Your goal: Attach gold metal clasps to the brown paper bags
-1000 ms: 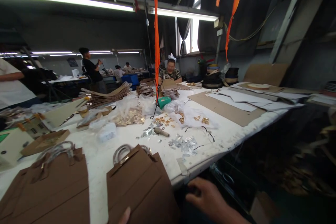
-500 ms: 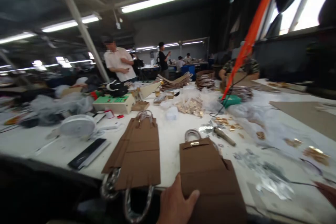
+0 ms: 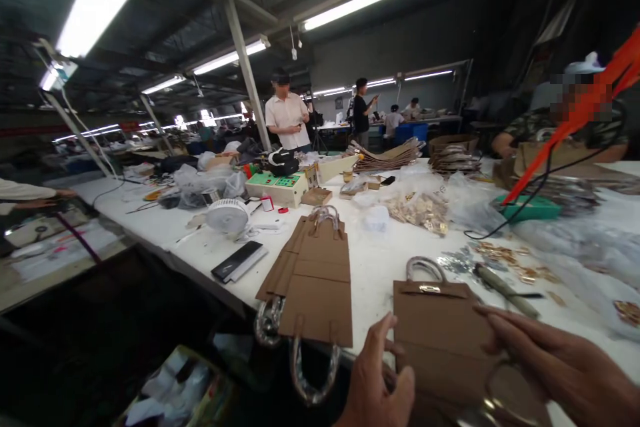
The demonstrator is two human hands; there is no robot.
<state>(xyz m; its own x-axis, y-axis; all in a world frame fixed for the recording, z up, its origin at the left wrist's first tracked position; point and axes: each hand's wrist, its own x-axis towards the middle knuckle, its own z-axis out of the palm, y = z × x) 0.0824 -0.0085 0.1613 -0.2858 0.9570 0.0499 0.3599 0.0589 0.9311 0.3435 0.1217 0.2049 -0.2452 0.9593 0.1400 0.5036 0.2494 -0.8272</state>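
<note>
Along the tabletop's (image 3: pixel 371 267) near edge lie a fan (image 3: pixel 227 215) and a box (image 3: pixel 240 260), then brown panels (image 3: pixel 323 273), handles (image 3: pixel 314 399) overhanging that edge. Next, the left hand (image 3: pixel 376 377), thumb and fingers spread, is beside a brown bag (image 3: pixel 437 320) lying at the same edge. A tool (image 3: pixel 507 291) lies just past the bag's right side; the right hand (image 3: pixel 557 360) is over that side, fingers together, whether pinching it I cannot tell
</note>
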